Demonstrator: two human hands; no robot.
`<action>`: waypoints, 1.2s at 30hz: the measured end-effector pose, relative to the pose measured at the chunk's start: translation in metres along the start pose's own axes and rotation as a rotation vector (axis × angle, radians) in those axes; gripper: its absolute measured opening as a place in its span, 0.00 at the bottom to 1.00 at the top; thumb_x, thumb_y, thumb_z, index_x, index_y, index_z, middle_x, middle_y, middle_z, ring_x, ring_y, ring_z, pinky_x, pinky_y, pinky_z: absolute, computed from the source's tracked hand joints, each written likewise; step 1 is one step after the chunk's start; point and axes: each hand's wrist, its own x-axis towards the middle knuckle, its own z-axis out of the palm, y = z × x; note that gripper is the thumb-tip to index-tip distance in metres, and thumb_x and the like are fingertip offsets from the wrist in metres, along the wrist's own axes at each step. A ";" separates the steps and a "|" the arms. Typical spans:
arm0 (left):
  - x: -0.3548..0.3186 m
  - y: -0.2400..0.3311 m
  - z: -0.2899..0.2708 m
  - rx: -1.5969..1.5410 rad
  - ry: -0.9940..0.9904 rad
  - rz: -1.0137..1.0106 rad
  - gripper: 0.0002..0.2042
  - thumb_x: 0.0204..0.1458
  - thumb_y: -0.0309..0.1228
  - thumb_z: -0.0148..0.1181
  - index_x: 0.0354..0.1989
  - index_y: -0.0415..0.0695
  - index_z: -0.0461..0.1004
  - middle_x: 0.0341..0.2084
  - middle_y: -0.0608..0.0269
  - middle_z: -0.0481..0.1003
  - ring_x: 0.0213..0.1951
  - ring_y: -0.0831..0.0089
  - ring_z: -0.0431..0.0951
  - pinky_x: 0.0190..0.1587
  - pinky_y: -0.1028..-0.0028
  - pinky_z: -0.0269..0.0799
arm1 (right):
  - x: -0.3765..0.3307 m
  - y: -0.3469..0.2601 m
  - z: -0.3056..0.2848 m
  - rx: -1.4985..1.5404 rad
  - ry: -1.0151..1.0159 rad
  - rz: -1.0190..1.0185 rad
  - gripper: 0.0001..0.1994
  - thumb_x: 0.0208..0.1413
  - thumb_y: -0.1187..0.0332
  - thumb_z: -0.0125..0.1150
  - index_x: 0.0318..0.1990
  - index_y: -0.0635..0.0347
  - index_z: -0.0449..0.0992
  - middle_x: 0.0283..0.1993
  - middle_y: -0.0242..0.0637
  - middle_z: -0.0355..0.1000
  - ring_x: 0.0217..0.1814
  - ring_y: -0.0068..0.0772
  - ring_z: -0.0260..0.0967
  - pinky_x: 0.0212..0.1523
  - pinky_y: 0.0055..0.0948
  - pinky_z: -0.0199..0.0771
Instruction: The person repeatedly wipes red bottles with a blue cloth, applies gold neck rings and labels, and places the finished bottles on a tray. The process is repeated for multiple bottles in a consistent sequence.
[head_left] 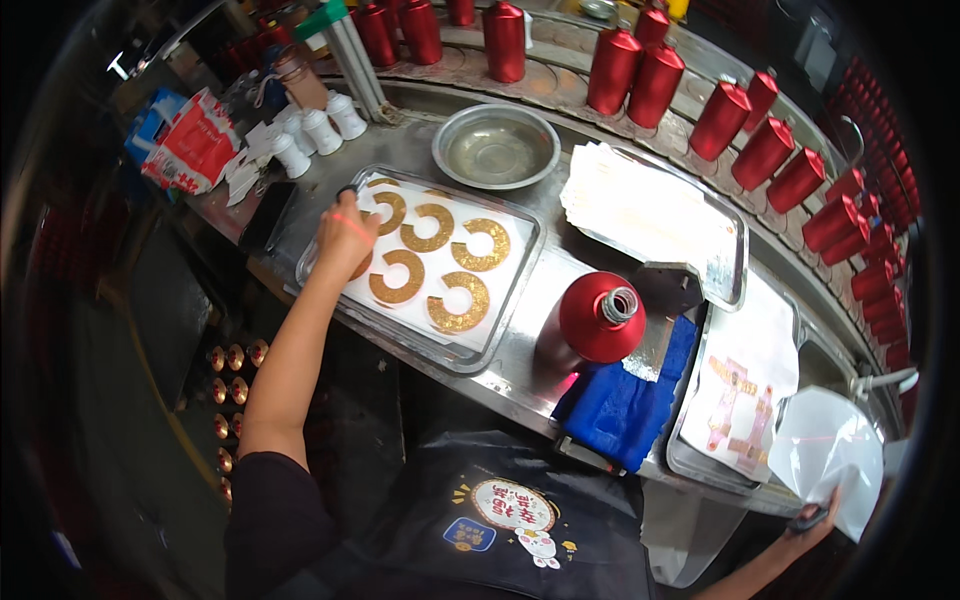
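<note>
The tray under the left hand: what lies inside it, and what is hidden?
White paper lines the tray, with gold C-shaped pieces on it. The left hand and forearm cover some of its left side; what lies beneath them or the paper cannot be seen.

Your left hand (345, 236) reaches over the left end of a metal tray (468, 365); whether its fingertips touch anything is hard to tell; gold C-shaped labels (497, 243) lie on white backing to the right of that hand; beyond it are small white bottles (321, 131), while a metal bowl (443, 150) sits farther off to its right; your right hand (816, 514) grips a translucent sheet (828, 447); left of that grip lie pink-and-gold labels (750, 412); between your hands is an uncapped red bottle (590, 325), just beside a blue cloth (620, 410).
</note>
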 end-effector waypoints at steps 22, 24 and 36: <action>0.131 -0.186 0.107 0.026 0.208 -0.122 0.31 0.42 0.41 0.74 0.47 0.28 0.71 0.38 0.39 0.80 0.43 0.52 0.82 0.48 0.59 0.76 | -0.110 0.339 -0.248 -0.146 0.817 0.993 0.18 0.47 0.61 0.76 0.42 0.60 0.79 0.39 0.40 0.77 0.35 0.38 0.74 0.33 0.44 0.73; 0.115 -0.175 0.102 -0.037 0.167 -0.181 0.24 0.46 0.38 0.71 0.42 0.32 0.71 0.37 0.42 0.81 0.41 0.53 0.82 0.46 0.59 0.76 | -0.102 0.344 -0.253 -0.218 0.822 0.823 0.18 0.50 0.65 0.71 0.45 0.70 0.81 0.44 0.43 0.79 0.43 0.41 0.77 0.47 0.47 0.78; 0.031 -0.060 0.049 -0.135 0.442 -0.005 0.07 0.54 0.30 0.59 0.34 0.41 0.69 0.27 0.50 0.81 0.33 0.44 0.81 0.37 0.50 0.74 | -0.078 0.034 0.013 -0.205 -0.122 -0.305 0.22 0.68 0.73 0.54 0.69 0.61 0.68 0.55 0.37 0.74 0.38 0.15 0.64 0.39 0.16 0.64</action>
